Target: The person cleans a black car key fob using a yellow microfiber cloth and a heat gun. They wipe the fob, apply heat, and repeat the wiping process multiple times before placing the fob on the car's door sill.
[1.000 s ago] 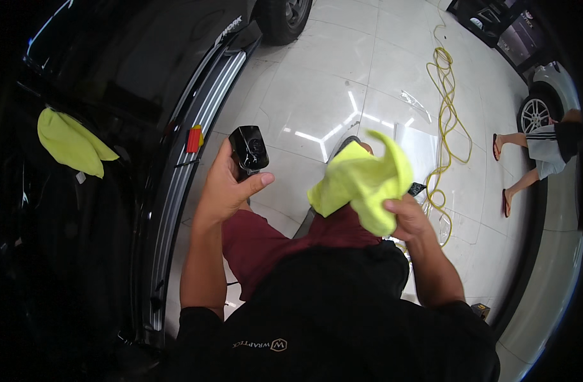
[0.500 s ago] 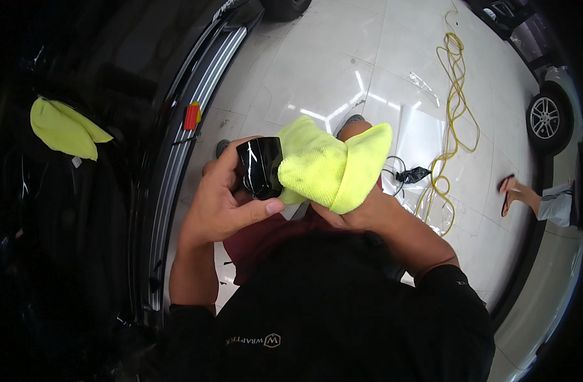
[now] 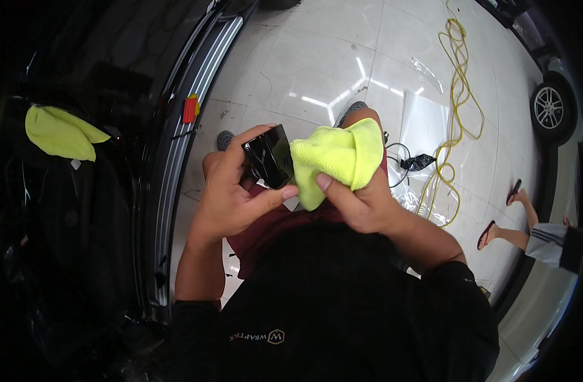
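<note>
My left hand [image 3: 231, 194] grips a small glossy black part [image 3: 270, 155], thumb under it and fingers over its top edge. My right hand [image 3: 361, 204] holds a bunched yellow-green microfibre cloth [image 3: 333, 156] pressed against the right side of that black part. Both hands are over my lap, above my maroon shorts and black shirt.
A black car with its open door sill [image 3: 177, 140] runs along the left; a second yellow-green cloth [image 3: 59, 132] lies inside it. A red-orange tool [image 3: 189, 108] rests by the sill. A yellow cable [image 3: 460, 95] snakes over the white tiles. Another person's legs [image 3: 521, 232] stand at right, near a car wheel [image 3: 549, 108].
My hands came together: the cloth, held apart to the right a second ago, now presses on the black part, and both have shifted slightly lower toward my lap.
</note>
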